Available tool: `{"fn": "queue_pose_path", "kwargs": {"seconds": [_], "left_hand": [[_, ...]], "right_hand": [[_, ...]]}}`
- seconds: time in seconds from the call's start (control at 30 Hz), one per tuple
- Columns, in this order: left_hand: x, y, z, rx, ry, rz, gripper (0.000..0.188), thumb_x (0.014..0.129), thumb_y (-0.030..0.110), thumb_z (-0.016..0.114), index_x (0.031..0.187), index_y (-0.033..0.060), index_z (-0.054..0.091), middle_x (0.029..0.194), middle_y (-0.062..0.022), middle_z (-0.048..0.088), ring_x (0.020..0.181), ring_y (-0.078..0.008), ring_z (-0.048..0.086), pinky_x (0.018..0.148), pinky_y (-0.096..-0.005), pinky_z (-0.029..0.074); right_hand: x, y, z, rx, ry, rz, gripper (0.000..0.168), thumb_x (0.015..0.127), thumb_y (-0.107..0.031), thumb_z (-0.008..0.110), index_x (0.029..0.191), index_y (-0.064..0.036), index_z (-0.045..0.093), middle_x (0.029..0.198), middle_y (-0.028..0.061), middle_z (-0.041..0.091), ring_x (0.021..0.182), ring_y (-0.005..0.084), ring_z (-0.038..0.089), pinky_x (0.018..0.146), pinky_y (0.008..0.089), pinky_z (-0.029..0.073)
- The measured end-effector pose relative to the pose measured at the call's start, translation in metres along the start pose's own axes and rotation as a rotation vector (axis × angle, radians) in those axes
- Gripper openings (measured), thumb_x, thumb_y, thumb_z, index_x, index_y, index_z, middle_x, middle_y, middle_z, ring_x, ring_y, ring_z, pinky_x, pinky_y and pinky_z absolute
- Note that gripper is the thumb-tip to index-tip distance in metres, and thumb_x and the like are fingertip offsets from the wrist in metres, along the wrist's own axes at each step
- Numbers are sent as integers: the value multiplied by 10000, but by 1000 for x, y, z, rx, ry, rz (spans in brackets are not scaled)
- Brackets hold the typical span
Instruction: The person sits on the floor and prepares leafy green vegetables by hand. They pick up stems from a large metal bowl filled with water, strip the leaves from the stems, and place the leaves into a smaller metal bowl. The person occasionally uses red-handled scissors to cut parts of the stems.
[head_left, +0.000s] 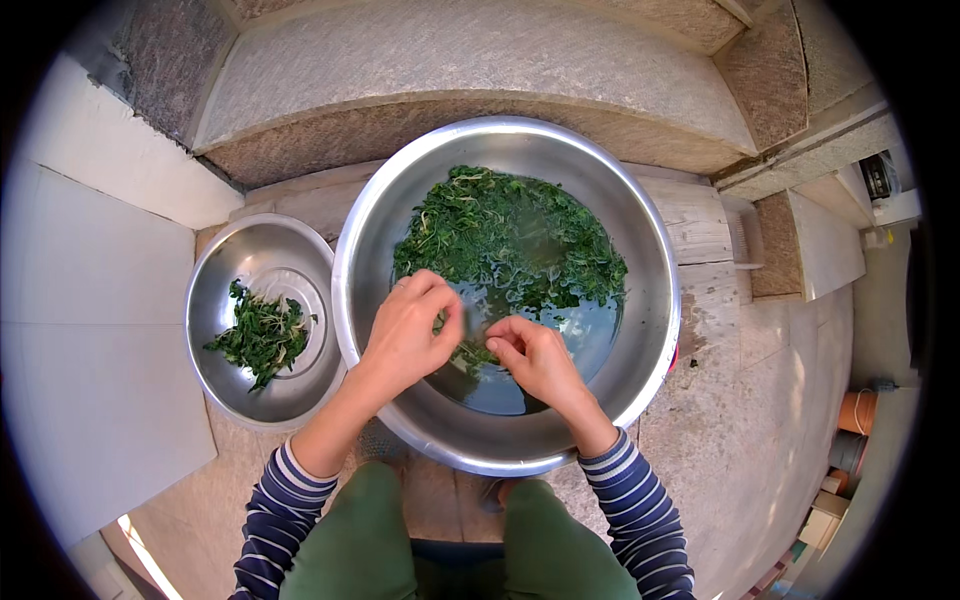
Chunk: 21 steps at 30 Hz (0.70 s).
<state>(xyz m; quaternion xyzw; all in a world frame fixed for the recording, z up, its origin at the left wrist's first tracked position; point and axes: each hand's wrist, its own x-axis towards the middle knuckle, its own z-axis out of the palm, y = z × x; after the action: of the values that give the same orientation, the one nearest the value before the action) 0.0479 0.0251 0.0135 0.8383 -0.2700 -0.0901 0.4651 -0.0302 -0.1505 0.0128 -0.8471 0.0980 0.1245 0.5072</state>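
Observation:
A large steel basin stands before me, holding water with a mass of chopped leafy greens floating mostly in its far half. Over the near half of the water is my left hand, its thumb and fingers curled together. Green leaf shows inside their loop. To its right, my right hand has thumb and forefinger drawn together, and I cannot tell whether anything thin is between them. A small clump of greens with pale stems shows between and below the two hands.
A smaller steel bowl with wilted greens stands against the basin's left side. Stone steps rise behind. A white panel is at left. Pots and boxes line the right. My knees are close to the basin.

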Motion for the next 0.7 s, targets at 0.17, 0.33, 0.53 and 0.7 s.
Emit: {"fn": "queue_pose_path", "kwargs": {"seconds": [0.17, 0.33, 0.53, 0.7], "left_hand": [[1, -21, 13, 946, -533, 41, 124, 680, 113, 636, 787, 121, 698, 908, -60, 553, 942, -239, 517, 781, -394, 388], [-5, -17, 18, 970, -355, 165, 128, 677, 135, 635, 782, 116, 706, 915, -64, 551, 1000, -252, 494, 799, -403, 369], [-12, 2, 10, 370, -208, -31, 46, 719, 10, 617, 757, 35, 613, 891, -78, 568, 820, -202, 578, 695, -338, 456], [-19, 4, 20, -378, -155, -488, 19, 836, 3, 571, 824, 18, 572, 827, -30, 587, 803, -108, 581, 708, -262, 477]], "right_hand": [[6, 30, 36, -589, -79, -359, 175, 741, -50, 615, 907, -81, 567, 782, 100, 615, 666, 288, 634, 541, 391, 491], [-2, 29, 36, -703, -57, -384, 211, 739, -86, 639, 928, -114, 548, 743, 80, 562, 608, 290, 606, 502, 397, 474], [4, 21, 0, 100, 35, 94, 234, 798, -21, 666, 994, -49, 541, 782, 59, 628, 603, 113, 599, 566, 247, 471], [-8, 27, -15, 934, -122, 195, 216, 857, -40, 624, 1044, -57, 517, 868, 29, 604, 712, 82, 549, 667, 221, 466]]}}
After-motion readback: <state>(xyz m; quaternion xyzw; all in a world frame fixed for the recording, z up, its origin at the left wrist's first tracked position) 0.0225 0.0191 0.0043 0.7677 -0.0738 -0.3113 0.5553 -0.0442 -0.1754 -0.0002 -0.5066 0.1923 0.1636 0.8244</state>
